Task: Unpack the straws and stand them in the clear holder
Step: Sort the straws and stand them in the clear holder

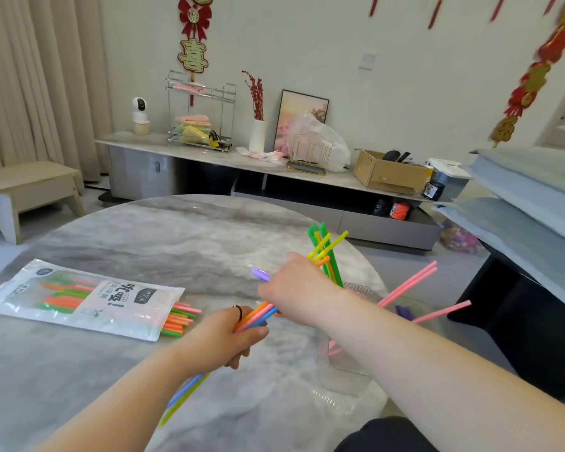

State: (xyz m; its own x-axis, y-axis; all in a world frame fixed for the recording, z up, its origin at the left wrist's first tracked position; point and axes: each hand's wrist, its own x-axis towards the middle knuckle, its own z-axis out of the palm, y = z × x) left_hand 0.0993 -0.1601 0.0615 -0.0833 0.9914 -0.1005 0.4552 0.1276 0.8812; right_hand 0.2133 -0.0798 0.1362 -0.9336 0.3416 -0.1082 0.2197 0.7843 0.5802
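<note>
My left hand (232,337) grips a bundle of coloured straws (258,316) that runs from below the wrist up to the right. My right hand (294,288) is closed on a purple straw (261,274) whose tip pokes out to the left, just above the bundle. The clear holder (346,363) stands at the table's right edge, under my right forearm. Green, yellow and orange straws (328,252) stand in it, and pink straws (411,283) lean out to the right. The open straw packet (88,300) lies flat on the left, with straw ends sticking out of its mouth.
The round marble table (163,239) ends close to the holder on the right. Behind it runs a low cabinet (216,158) with a rack, a vase and a cardboard box (388,172). A wooden stool (30,190) stands at the far left.
</note>
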